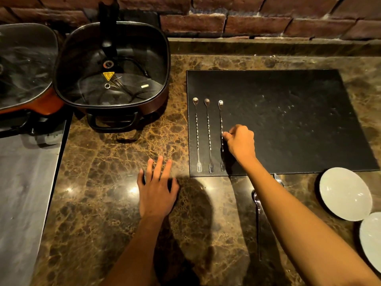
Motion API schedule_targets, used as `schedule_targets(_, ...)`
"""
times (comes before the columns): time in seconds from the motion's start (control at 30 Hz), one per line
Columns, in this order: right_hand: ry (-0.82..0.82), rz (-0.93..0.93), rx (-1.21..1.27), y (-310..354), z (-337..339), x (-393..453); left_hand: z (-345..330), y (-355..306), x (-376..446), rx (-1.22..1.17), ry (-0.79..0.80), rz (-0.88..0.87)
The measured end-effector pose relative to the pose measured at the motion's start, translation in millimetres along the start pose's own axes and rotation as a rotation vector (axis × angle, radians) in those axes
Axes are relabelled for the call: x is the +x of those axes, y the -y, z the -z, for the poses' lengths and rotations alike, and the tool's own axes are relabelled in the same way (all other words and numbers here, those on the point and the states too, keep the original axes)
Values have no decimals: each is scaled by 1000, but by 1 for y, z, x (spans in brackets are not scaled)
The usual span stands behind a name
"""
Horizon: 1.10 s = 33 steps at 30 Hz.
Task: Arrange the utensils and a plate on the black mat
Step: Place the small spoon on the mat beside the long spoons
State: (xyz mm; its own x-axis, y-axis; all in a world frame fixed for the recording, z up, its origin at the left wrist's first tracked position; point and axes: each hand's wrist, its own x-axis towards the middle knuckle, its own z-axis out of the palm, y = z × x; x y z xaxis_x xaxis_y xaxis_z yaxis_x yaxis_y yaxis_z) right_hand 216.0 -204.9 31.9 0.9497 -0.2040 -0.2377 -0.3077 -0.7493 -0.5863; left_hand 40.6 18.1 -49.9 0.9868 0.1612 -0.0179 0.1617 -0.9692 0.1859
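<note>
A black mat [288, 120] lies on the marble counter. Three long twisted bar spoons with fork ends lie side by side along its left part: the first [197, 137], the second [209, 137] and the third [221, 118]. My right hand [241, 141] pinches the middle of the third spoon's stem, which rests on the mat. My left hand [156, 190] lies flat on the counter left of the mat, fingers spread, holding nothing. Two white plates sit at the right, one [345, 194] near the mat's corner and one [371, 240] at the frame edge.
Another spoon [256, 203] and a second utensil tip [278, 179] lie on the counter below the mat, partly hidden by my right arm. An electric pot with a glass lid [112, 67] stands at the back left, another lidded pan [24, 65] beside it. A brick wall runs behind.
</note>
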Motion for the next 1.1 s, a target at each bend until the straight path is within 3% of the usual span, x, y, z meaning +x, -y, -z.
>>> schedule_targets(0.27, -60, -81, 116, -71, 77, -43, 4, -4, 2, 31, -8, 11)
schedule_targets(0.47, -23, -134, 84, -137, 102, -114, 10, -36, -13, -130, -52, 42)
schedule_targets(0.57, 53, -161, 68, -152, 84, -154, 2, -94, -37, -139, -154, -284)
schedule_targets(0.67, 134, -214, 75, -155, 61, -183, -10, -139, -50, -171, -121, -603)
schedule_targets(0.87, 64, -121, -136, -151, 37, -202, -16, -169, -36, 66, 158, -688)
schedule_targets(1.1, 46, -132, -181, -145, 39, -195, -28, -164, -37, -29, 107, -687)
